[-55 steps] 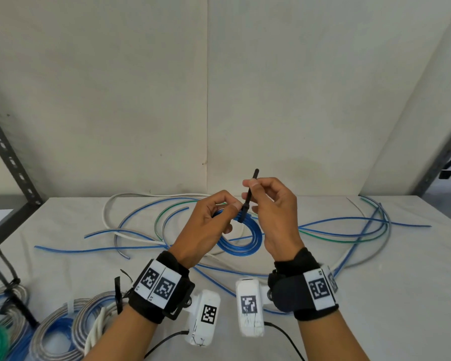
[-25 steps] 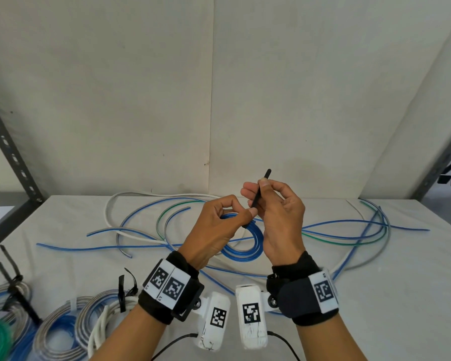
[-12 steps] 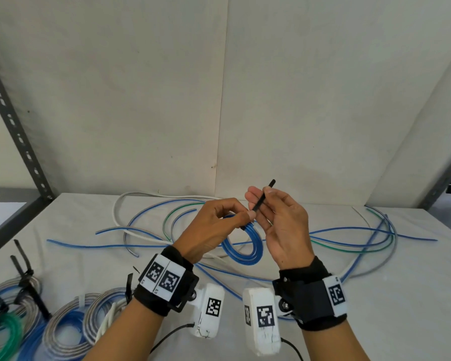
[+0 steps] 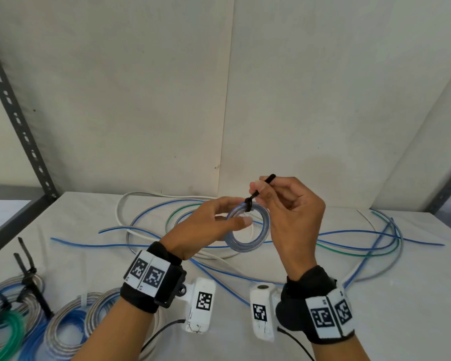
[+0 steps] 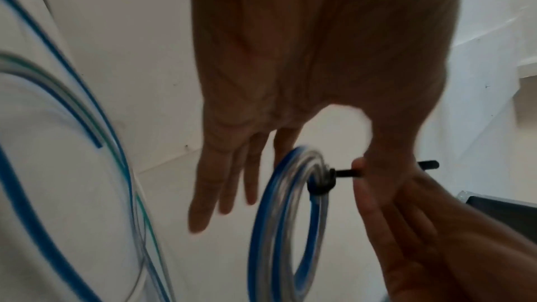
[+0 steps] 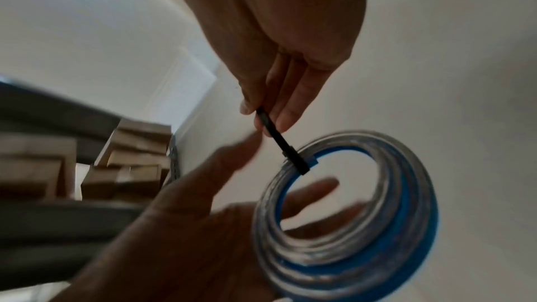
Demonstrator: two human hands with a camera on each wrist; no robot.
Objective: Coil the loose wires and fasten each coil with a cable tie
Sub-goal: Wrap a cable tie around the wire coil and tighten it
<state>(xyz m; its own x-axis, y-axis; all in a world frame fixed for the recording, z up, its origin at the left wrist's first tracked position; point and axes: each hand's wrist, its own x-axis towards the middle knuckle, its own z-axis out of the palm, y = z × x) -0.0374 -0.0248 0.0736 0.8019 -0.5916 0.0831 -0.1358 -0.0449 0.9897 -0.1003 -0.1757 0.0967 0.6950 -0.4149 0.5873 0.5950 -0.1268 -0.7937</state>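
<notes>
A small coil of blue and clear wire hangs in the air from a black cable tie cinched round its top. My right hand pinches the tie's tail between thumb and fingers, and the free end sticks up past them. My left hand is just left of the coil with its fingers straight and holds nothing. The left wrist view shows the coil, the tie and the straight left fingers. The right wrist view shows the tie round the coil.
Loose blue wires, green, white and grey wires lie spread over the white table behind my hands. Tied coils sit at the front left. A slotted shelf post stands at the left. Cardboard boxes are stacked off to the side.
My left hand has let go of the coil and opened. The coil now hangs from the tie in my right hand, a little higher and turned more face-on.
</notes>
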